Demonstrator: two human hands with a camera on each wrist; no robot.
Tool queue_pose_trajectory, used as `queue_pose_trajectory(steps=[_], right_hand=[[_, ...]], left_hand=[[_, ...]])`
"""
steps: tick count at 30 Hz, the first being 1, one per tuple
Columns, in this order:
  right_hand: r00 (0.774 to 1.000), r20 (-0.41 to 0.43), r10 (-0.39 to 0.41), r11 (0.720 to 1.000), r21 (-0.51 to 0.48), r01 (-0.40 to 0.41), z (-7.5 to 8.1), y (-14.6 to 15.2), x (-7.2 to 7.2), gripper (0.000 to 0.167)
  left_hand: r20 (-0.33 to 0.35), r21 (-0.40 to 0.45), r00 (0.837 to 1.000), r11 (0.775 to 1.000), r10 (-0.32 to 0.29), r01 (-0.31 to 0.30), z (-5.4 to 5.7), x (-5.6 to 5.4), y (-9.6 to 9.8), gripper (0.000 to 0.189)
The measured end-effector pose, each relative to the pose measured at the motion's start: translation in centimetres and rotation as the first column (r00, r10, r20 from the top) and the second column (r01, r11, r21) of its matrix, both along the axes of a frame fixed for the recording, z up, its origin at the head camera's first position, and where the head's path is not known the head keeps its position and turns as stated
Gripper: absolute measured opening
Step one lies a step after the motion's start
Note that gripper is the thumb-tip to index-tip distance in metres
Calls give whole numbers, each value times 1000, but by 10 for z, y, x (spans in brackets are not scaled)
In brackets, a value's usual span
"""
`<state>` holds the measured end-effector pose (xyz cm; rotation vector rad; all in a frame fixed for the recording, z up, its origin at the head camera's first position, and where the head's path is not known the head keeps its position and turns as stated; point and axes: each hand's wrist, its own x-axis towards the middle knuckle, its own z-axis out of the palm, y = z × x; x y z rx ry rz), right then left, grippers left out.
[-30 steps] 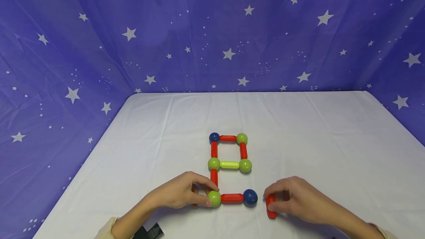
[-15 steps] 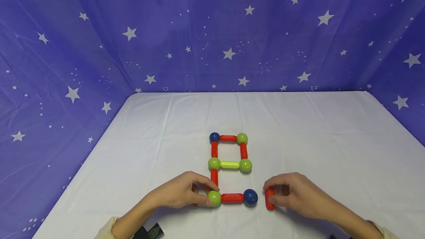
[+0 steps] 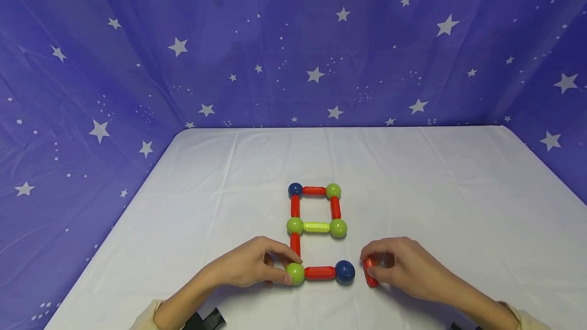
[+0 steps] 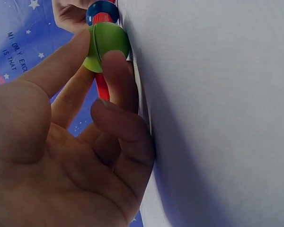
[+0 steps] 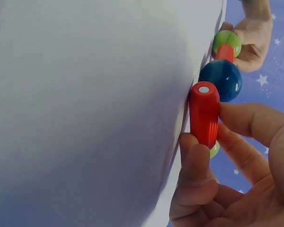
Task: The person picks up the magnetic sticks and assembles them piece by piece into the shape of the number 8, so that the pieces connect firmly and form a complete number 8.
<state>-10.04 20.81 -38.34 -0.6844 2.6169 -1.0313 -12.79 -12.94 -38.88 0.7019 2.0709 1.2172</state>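
A flat figure of magnetic rods and balls lies on the white table. Its lower left corner is a green ball [image 3: 295, 273], which my left hand [image 3: 254, 264] pinches between thumb and fingers. From that ball a red rod [image 3: 320, 273] runs right to a blue ball [image 3: 345, 272]. Just right of the blue ball, my right hand [image 3: 405, 269] holds a loose red rod [image 5: 205, 116] between thumb and fingers. A pale metal spot [image 5: 204, 89] shows on the rod's end in the right wrist view. The loose rod is apart from the blue ball in the head view.
The figure's upper part is a square with a yellow-green rod [image 3: 316, 227], red rods, green balls and another blue ball [image 3: 295, 190]. A black object [image 3: 213, 320] lies by the left forearm. A purple star-patterned cloth [image 3: 316, 45] hangs behind the white table [image 3: 435, 177].
My right hand has moved the loose red rod slightly away from me and left, toward the blue ball. The left hand stays on the green ball.
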Motion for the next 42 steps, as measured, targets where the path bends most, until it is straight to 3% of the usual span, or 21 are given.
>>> queue_pose_trajectory(steps=[10,21,32,42], right_hand=[[1000,1,-21,1000,4,21,-1,-3,-1,15],[996,87,-22,998,-56,27,-2,-5,-9,16],[997,62,43,987,-157,-33,1,-4,-19,10],[990,134,46,986,-164,-24,3,-13,-30,14]], left_hand=[[7,4,1000,1000,2,-2,0,0,0,25],[7,8,1000,1000,-4,3,-1,-1,-1,24],[7,-4,1000,1000,-2,2,1,-1,0,25],[2,-2,1000,1000,-2,2,0,0,-1,25]])
